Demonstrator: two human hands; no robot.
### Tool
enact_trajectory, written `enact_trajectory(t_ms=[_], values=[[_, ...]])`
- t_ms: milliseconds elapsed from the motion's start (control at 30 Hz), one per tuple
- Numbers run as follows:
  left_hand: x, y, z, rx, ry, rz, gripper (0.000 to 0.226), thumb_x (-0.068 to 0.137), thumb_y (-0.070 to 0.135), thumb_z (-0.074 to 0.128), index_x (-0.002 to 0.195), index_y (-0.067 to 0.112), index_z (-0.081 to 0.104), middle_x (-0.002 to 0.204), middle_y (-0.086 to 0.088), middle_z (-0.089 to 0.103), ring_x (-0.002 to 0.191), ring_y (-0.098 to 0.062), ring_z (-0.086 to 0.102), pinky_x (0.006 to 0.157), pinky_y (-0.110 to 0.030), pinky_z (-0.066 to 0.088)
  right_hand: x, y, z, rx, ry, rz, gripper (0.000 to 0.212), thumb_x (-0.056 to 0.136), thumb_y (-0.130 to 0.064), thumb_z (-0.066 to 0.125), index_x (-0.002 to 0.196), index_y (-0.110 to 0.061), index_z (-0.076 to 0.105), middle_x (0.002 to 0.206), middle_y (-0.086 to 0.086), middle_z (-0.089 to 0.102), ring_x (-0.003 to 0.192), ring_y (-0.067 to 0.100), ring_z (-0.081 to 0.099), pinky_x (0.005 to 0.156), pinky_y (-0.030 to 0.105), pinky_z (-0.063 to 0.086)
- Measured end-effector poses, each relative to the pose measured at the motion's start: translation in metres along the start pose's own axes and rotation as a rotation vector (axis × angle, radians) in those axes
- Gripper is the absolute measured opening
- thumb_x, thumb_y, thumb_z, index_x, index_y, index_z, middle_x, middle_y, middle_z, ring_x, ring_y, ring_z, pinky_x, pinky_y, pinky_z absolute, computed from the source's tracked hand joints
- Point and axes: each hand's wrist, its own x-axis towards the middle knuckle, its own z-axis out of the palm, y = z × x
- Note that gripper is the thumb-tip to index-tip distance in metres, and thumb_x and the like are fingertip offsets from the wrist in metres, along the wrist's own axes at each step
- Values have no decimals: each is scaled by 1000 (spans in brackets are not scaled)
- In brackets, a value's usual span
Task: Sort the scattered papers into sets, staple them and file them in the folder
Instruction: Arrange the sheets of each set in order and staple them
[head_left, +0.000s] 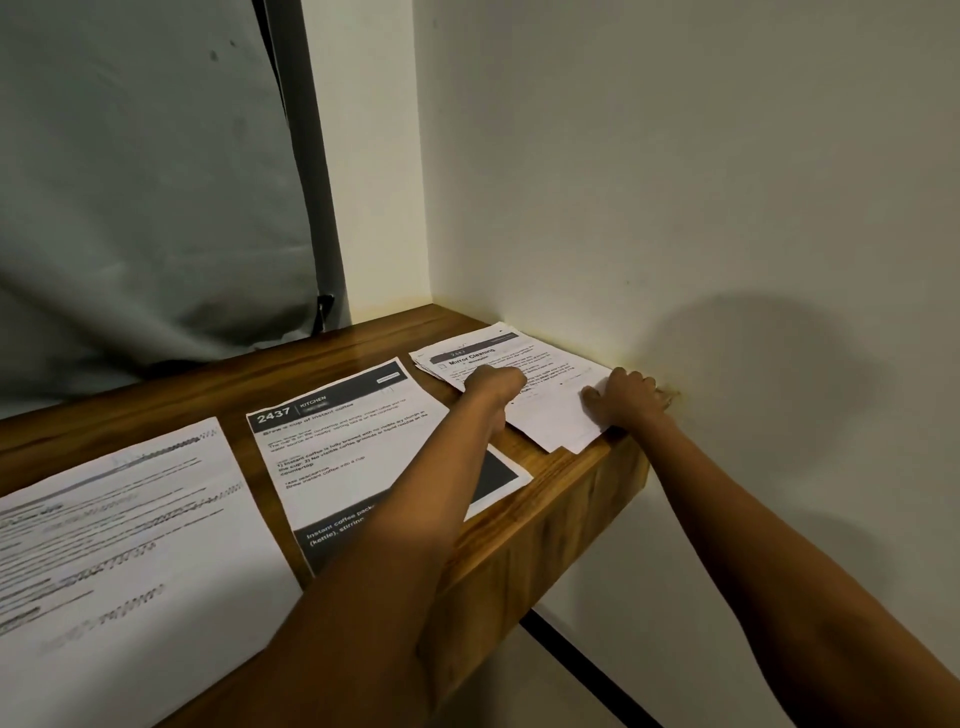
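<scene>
Pressing paper stack (551, 422): left hand (493, 385) fisted, right hand (628, 397) curled over edge.

Noted warm brown with darker grain streaks on the wooden tabletop (311, 358). Recorded white with black print on the paper sheet (130, 519) at the left edge; white with charcoal bands on the middle printed sheet (337, 457); white with grey title band on the corner paper stack (550, 415).
</scene>
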Motion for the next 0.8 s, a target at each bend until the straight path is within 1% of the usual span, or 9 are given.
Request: enact_trajectory(t_ms=[67,100,233,367,467,533,600,700,800], values=[[5,1,2,-47,17,-19,38,95,0,49,133,7,50,126,-10,62,102,-25,64,82,-33,54,4,2,0,10,9,12,68,89,-55,45,134,-3,40,134,21,46,125,37,38,102,43,33],[7,2,4,-61,24,-28,38,95,0,49,132,6,51,124,-11,63,103,-27,65,84,-34,54,6,3,0,20,11,15,71,87,-57,47,133,-3,41,133,21,46,125,37,38,102,43,33],[13,1,5,-72,54,-57,28,96,2,49,123,7,54,120,-10,63,107,-27,63,79,-30,51,11,5,-5,25,26,18,73,84,-58,50,132,-3,44,133,19,47,125,35,40,102,43,35],[19,0,4,-21,92,-69,33,96,3,50,128,6,53,125,-9,62,109,-26,62,76,-28,50,12,4,-5,34,21,-11,71,86,-56,50,132,-2,45,133,18,46,126,34,38,103,44,36],[26,-2,5,-28,130,-83,38,93,0,51,131,6,51,126,-11,60,111,-28,60,88,-33,53,11,3,-5,-3,5,-38,72,89,-57,47,135,-2,44,136,18,42,128,35,34,103,45,35],[34,-4,7,-5,142,-80,44,91,-2,51,135,6,47,130,-12,56,116,-28,56,96,-36,50,10,5,-4,-27,4,-53,71,89,-58,47,135,-3,45,135,17,43,127,35,34,102,45,36],[34,-5,13,16,145,-66,45,93,-2,49,137,4,44,136,-12,51,122,-28,51,100,-34,47,10,8,-3,-29,10,-67,70,89,-58,47,134,-4,46,134,16,44,126,34,36,101,46,39],[24,-1,25,28,151,-23,43,95,4,47,137,0,44,142,-16,47,129,-31,48,99,-35,44,8,9,-1,-33,18,-74,71,88,-58,46,134,-4,45,134,16,44,125,34,37,101,46,39],[24,-1,41,48,145,4,44,96,6,46,139,0,41,142,-16,46,129,-29,48,97,-32,44,5,9,0,-43,32,-73,71,89,-58,45,135,-4,44,137,17,43,126,34,37,102,47,39]])
